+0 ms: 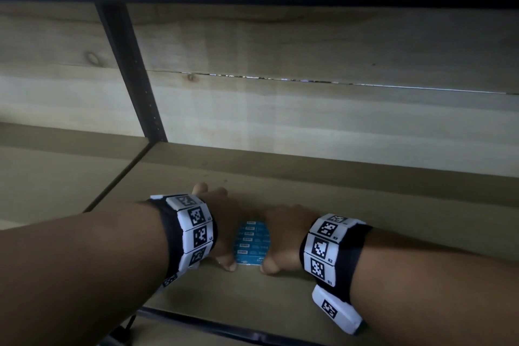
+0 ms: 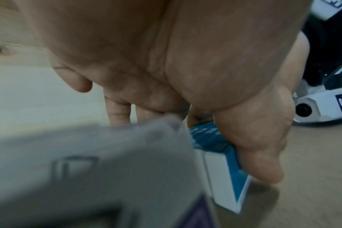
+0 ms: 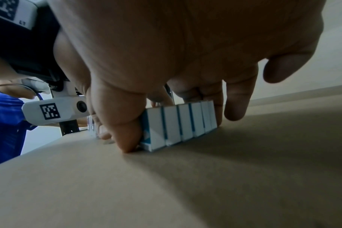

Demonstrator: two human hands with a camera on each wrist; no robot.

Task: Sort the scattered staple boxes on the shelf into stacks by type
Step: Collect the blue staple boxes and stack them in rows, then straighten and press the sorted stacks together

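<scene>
A row of several blue-and-white staple boxes stands on edge on the brown shelf board, between my two hands. My left hand grips the row's left side, its thumb on the near box. On the right side, my right hand pinches the same row, thumb at the near end and fingers at the far end. A blurred grey-white box with purple print lies close under my left wrist. Its type is unreadable.
A dark metal upright stands at the back left in front of the pale wooden back wall. The upper shelf hangs low overhead. A black rail marks the front edge. Bare board stretches to the right and behind the row.
</scene>
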